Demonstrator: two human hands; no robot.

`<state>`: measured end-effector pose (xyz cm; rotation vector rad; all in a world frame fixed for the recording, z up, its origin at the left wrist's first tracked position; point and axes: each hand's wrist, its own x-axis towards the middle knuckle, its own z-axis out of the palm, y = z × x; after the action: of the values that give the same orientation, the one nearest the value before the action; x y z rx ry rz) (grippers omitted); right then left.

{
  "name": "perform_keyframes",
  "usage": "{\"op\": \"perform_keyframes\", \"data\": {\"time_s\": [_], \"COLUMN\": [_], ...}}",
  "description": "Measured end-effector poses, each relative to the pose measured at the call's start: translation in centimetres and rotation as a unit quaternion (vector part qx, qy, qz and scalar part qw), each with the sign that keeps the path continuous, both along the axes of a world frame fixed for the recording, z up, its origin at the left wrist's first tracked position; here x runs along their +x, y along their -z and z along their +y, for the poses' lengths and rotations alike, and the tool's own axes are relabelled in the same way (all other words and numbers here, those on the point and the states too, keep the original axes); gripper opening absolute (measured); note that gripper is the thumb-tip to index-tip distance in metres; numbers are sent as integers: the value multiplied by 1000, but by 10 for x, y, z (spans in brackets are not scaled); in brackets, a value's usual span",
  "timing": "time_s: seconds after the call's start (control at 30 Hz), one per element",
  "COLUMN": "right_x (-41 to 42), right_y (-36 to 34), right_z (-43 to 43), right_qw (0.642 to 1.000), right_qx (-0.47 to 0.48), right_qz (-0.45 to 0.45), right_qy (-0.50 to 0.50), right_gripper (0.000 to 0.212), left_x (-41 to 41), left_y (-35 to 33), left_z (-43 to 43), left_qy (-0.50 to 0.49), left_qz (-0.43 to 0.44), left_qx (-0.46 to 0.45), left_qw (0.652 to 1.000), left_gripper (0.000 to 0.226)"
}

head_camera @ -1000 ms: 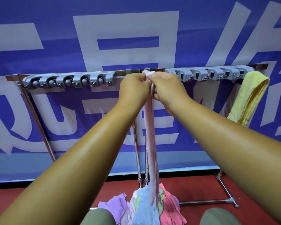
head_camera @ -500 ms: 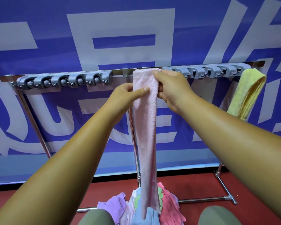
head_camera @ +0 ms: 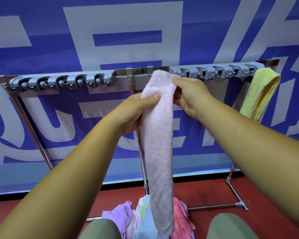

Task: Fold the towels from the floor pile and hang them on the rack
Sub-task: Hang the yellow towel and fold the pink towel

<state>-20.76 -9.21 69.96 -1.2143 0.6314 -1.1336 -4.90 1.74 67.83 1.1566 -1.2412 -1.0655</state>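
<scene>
The pink towel [head_camera: 160, 135] hangs as a long narrow folded strip between the two hands, its upper end level with the rack's top rail [head_camera: 138, 71] and its lower end dangling down over the floor pile [head_camera: 145, 216] of lilac, blue and pink cloths. The left hand [head_camera: 133, 114] is clamped on the strip's left edge a little below the top, thumb pressed flat on the near face with the other fingers hidden behind. The right hand [head_camera: 191, 95] pinches the top right corner, thumb and forefinger closed together on the cloth, just below the right-hand block of grey clips [head_camera: 214, 73]. Beyond the right fingers, at the far end of the rail, a folded yellow towel [head_camera: 261, 94] is already draped; beyond the left fingers sits a second block of grey clips [head_camera: 62, 81], and the bare stretch of rail lies directly above the pink strip. The step in hand looks like getting this folded strip over the rail. To do it well, both pinches should stay firm so the layers do not slide apart, the top end should be lifted over the bare rail between the clip blocks, not onto the clips, and fed across until the two hanging halves look roughly even; letting go of one edge early would probably let the fold open or the strip slip off toward the pile
</scene>
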Motion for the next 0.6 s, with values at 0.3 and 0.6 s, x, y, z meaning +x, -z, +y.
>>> {"op": "perform_keyframes", "data": {"time_s": [0.3, 0.6], "right_x": [-11, -15], "right_y": [70, 110], "right_z": [25, 42], "right_qw": [976, 967], "right_qx": [119, 132], "right_qz": [68, 80], "right_qy": [-170, -204], "right_gripper": [69, 48], "left_x": [-6, 28], "left_y": [-16, 41], "left_z": [-18, -51], "left_qy": [-84, -177], "left_qz": [109, 243], "left_qx": [38, 173], "left_qw": [990, 938], "left_gripper": [35, 41]}}
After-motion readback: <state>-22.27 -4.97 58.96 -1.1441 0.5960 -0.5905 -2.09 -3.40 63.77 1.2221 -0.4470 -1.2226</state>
